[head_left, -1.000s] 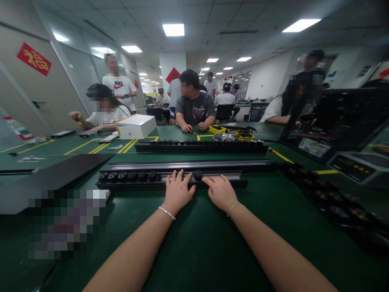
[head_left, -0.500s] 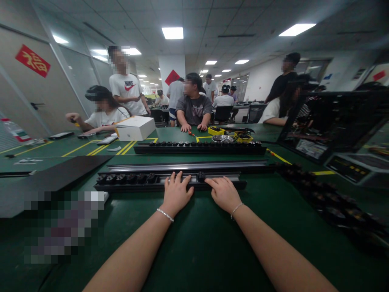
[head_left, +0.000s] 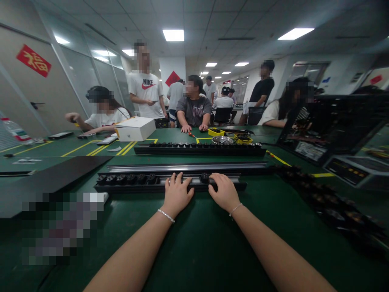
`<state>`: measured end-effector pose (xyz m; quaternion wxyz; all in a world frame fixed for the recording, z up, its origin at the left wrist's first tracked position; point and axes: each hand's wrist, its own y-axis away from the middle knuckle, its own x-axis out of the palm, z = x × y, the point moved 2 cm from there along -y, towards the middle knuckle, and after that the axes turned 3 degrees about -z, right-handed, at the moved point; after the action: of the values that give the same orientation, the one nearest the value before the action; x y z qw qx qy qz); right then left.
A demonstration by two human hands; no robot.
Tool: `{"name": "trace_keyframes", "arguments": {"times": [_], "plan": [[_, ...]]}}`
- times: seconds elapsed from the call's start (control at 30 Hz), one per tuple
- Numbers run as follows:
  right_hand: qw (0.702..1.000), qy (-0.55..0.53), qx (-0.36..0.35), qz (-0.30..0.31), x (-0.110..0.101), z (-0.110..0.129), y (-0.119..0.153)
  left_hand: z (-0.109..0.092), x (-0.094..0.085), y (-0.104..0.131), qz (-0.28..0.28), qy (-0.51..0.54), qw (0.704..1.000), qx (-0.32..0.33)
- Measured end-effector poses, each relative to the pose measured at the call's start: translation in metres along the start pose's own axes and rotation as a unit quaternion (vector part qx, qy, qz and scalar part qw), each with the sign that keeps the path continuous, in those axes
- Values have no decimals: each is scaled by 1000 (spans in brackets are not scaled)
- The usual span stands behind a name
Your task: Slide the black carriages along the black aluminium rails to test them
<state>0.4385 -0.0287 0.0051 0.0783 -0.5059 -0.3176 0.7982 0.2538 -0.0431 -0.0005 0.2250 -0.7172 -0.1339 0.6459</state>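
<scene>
My left hand (head_left: 176, 192) lies across a black rail (head_left: 124, 187), fingers spread, with nothing gripped. Round black modules that look like power sockets (head_left: 131, 179) sit in a row in the rail's left part. Right of my left hand, a single black socket module (head_left: 204, 177) sits in the bare metal channel. My right hand (head_left: 225, 190) is just right of that module, its fingers bent down over the rail with the thumb below. Something dark shows between thumb and fingers; I cannot tell what it is.
Behind lie a long rail (head_left: 188, 167) and another filled with modules (head_left: 199, 150). Loose black modules (head_left: 328, 198) are heaped at right, near an open black case (head_left: 313, 125). A dark panel (head_left: 60, 178) lies left, a white box (head_left: 138, 129) farther back. Several people are around the tables.
My right hand has gone from a stretched index finger touching the single module to fingers bent over the rail. The module sits slightly farther right. My left hand has hardly moved.
</scene>
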Motion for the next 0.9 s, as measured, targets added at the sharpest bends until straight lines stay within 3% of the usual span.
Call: {"name": "trace_keyframes", "arguments": {"times": [0.27, 0.9], "plan": [[990, 10, 138, 8, 20, 25, -20, -1, -2, 0, 11, 3, 1000, -3], [987, 15, 160, 11, 16, 20, -21, 0, -1, 0, 7, 8, 1000, -2]]}}
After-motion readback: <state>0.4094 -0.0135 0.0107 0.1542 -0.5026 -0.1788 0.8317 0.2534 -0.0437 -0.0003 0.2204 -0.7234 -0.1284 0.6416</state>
